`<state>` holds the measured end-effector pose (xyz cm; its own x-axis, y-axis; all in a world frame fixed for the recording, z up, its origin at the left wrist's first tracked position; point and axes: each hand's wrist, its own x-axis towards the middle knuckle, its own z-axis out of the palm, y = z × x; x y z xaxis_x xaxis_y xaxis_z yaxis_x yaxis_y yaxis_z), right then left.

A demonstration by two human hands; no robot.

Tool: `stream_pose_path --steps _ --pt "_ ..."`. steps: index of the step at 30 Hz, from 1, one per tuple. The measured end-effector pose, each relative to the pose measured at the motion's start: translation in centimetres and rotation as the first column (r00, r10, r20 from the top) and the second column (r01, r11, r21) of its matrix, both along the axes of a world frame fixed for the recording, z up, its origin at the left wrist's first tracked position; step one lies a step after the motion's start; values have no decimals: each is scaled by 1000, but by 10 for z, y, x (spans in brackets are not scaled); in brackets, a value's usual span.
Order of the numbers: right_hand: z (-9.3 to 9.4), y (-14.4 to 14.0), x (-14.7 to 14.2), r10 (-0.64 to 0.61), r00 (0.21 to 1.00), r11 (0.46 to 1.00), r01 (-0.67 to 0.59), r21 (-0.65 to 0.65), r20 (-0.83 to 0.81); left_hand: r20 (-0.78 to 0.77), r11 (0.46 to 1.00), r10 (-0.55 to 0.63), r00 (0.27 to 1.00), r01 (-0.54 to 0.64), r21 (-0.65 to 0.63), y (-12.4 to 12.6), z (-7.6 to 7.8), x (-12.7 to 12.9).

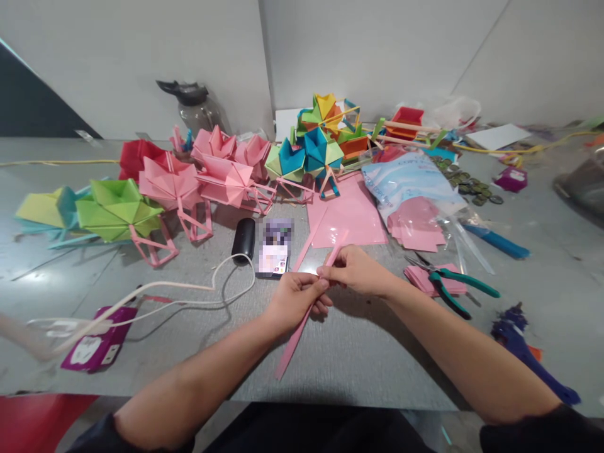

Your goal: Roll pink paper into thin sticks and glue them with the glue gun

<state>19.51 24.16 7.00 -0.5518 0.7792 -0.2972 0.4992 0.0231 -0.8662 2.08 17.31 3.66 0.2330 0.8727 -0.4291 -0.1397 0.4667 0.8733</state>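
Observation:
Both my hands meet above the middle of the table around a narrow pink paper strip (293, 349). My left hand (298, 299) pinches it near its middle, thumb on top. Just to the right, my right hand (352, 270) closes its fingers on the same strip, whose upper end sticks out past them. The strip slants from lower left to upper right, and its lower end hangs free. Another pink strip (311, 238) lies behind my hands, beside a pink paper sheet (346, 211). The exact fingertip contact is partly hidden.
Folded paper umbrella-like shapes (172, 179) line the back left. A lit phone (274, 248) and a black oval device (244, 240) lie ahead. On the right are green-handled pliers (453, 280), a plastic bag (415, 185) and a blue tool (523, 346). A cable (189, 286) crosses the left.

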Motion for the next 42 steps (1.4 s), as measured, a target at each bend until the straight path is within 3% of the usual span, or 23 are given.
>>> stream_pose_path --steps 8,13,21,26,28,30,32,34,37,39,42 --pt "0 2 -1 -83 996 995 82 57 30 -16 999 48 999 -48 12 -4 -2 1" --pt "-1 7 4 -143 989 981 136 137 46 -96 993 90 991 -82 85 -9 0 4" --pt "-3 6 3 -68 997 996 65 64 44 -49 998 47 998 -49 -49 -6 -3 7" --pt "-4 6 4 50 998 997 -52 59 37 -57 996 86 995 -87 -11 -5 -1 6" --pt "-10 7 5 64 997 997 -62 35 -48 -51 995 91 995 -90 34 -7 3 4" --pt "-21 10 4 21 987 1000 -20 8 -161 -49 989 82 995 -75 125 -10 7 1" --pt "-32 12 0 -69 976 994 85 69 -207 -53 976 30 998 -17 217 -16 10 -2" --pt "-41 12 -7 -106 984 952 142 270 -143 -54 960 -54 997 66 273 -22 11 -2" --pt "-43 11 -24 -22 994 828 -40 559 103 -24 951 -145 989 145 273 -29 7 1" --pt "-38 10 -37 27 964 769 -188 611 264 8 959 -168 986 162 234 -30 4 4" --pt "-26 10 -54 34 900 758 -307 576 435 43 968 -177 983 166 190 -29 1 7"
